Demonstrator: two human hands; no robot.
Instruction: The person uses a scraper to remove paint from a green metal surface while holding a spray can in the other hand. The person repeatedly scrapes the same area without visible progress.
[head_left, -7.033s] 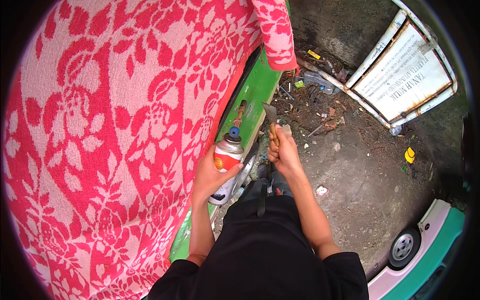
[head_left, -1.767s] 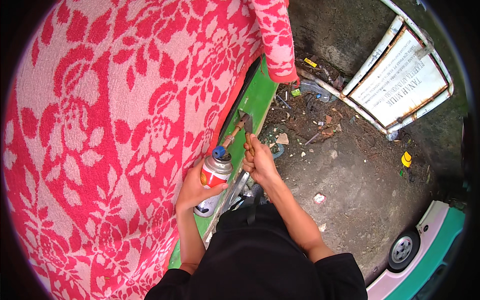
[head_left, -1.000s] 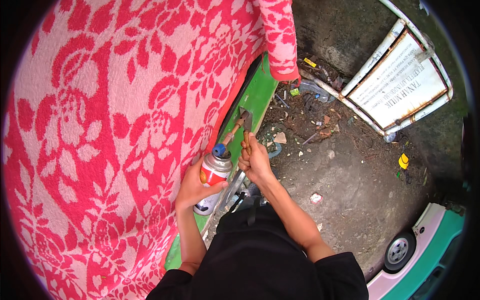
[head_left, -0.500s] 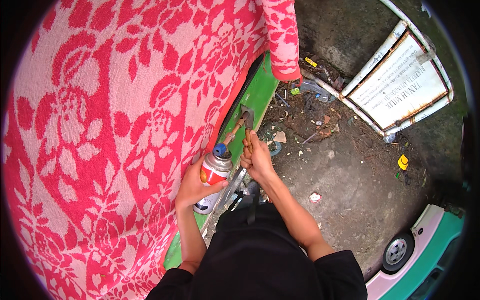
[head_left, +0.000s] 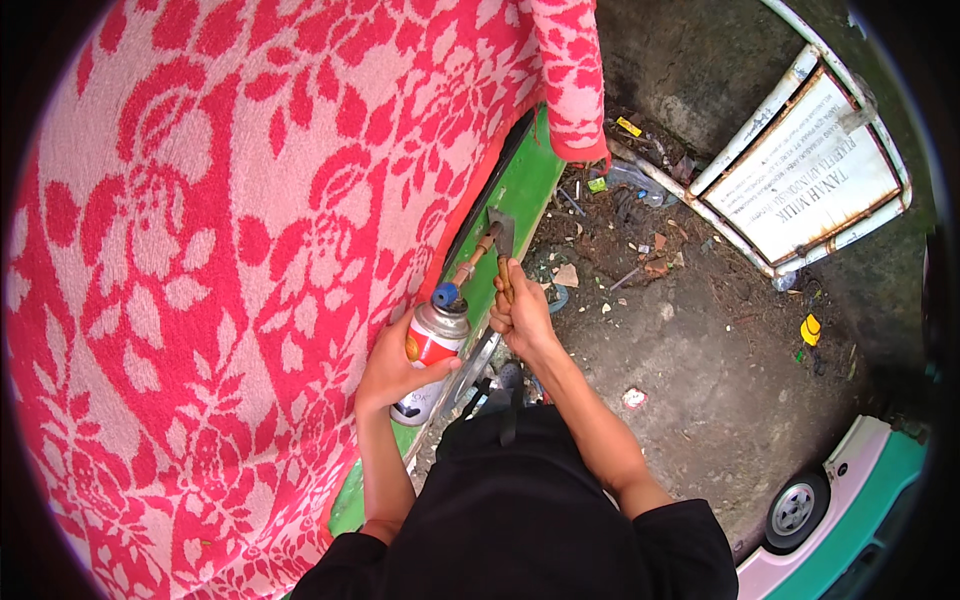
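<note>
Left hand (head_left: 392,366) wrapped round gas can (head_left: 432,346); can and torch nozzle (head_left: 464,272) over green panel (head_left: 528,172). Right hand (head_left: 524,312) fisted on scraper (head_left: 504,238), blade over panel. Cloth (head_left: 250,220) borders panel's left edge; ground (head_left: 690,370) beyond right.

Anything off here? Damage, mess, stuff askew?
Yes. The white sign looks tilted and is rust-streaked. Litter lies scattered on the ground beside it. The gas torch sits close to the draped cloth, which seems odd; no flame is discernible.

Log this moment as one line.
left hand: gripping torch canister | right hand: holding scraper | torch nozzle: beside scraper, over green panel | nearby: patterned cloth
</note>
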